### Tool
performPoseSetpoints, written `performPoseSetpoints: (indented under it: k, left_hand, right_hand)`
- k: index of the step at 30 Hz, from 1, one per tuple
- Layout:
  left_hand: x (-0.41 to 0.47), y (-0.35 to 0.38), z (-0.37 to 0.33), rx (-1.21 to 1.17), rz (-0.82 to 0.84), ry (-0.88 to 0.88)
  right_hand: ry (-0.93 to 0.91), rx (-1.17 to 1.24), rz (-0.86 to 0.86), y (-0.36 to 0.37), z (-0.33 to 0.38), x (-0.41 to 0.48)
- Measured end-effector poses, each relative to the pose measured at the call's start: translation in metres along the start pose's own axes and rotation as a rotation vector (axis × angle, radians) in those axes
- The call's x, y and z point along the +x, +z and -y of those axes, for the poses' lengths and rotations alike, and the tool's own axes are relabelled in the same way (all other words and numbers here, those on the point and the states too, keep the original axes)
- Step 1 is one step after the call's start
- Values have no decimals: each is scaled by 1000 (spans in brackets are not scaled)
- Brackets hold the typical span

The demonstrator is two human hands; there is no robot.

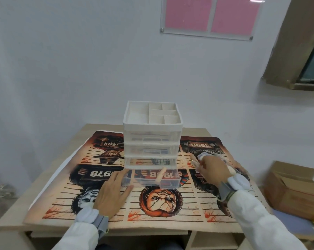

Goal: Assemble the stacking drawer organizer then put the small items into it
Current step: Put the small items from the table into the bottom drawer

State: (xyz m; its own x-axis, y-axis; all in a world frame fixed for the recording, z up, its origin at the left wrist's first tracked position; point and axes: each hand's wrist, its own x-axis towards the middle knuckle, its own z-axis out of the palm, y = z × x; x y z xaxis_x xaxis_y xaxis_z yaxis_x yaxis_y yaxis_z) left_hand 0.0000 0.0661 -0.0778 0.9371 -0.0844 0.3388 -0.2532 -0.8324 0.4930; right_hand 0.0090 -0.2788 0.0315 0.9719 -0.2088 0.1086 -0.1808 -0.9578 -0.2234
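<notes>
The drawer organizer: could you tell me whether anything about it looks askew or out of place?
Nothing looks damaged or spilled. The organizer stands straight; only its bottom drawer is pulled out, the left hand on its side, with a pale stick inside it.

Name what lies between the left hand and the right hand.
In the head view: the clear bottom drawer, pulled out, a pale stick in it. The left hand touches it; the right hand holds small items.
</notes>
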Motion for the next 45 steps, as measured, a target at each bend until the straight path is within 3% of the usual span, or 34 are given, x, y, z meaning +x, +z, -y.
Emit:
performPoseSetpoints:
  k: [3, 8, 11, 15, 19, 23, 27, 30, 32, 34, 36, 40, 42, 45]
  left_hand:
    - [-1, 1, 0, 4, -9, 7]
    - [-2, -1, -3, 3, -14, 6]
    - [-2, -1, -1, 1, -10, 11]
    - [-2, -2, -1, -9, -7, 17]
    - [-3, -3, -2, -2, -3, 17]
    - [-3, -3, -2, -3, -4, 20]
    - [-3, -2, -1, -7, -1, 22]
    - [-3, -3, -1, -14, 2, 20]
    - [-3, -4, -3, -10, 0, 19]
    - [-2, -5, -4, -12, 2, 15]
    - [-3, -5, -5, -9, 3, 16]
    - [-3, -6, -4, -20, 7, 16]
    - [-3, -7, -5, -15, 9, 11]
    - [-2, -7, -7, -9, 13, 9]
  right_hand:
    - [-58, 337, 0, -17, 47, 0]
    - [0, 532, 226, -6, 121, 8]
    - [71, 502, 286, 21, 141, 13]
    - [71, 235, 184, 47, 157, 10]
    - [-10, 77, 141, 59, 165, 17]
    - [-114, 73, 71, 61, 162, 7]
    - [-109, 183, -37, 38, 120, 14]
    - [6, 81, -119, 10, 55, 29]
    - [24, -122, -43, 3, 24, 32]
    - [-30, -305, 158, 9, 5, 34]
    - [-84, -376, 280, 30, -8, 36]
    - [-180, -486, 121, 47, -17, 29]
    - [-174, -494, 70, 47, -11, 29]
    - [-56, -259, 25, 30, 11, 26]
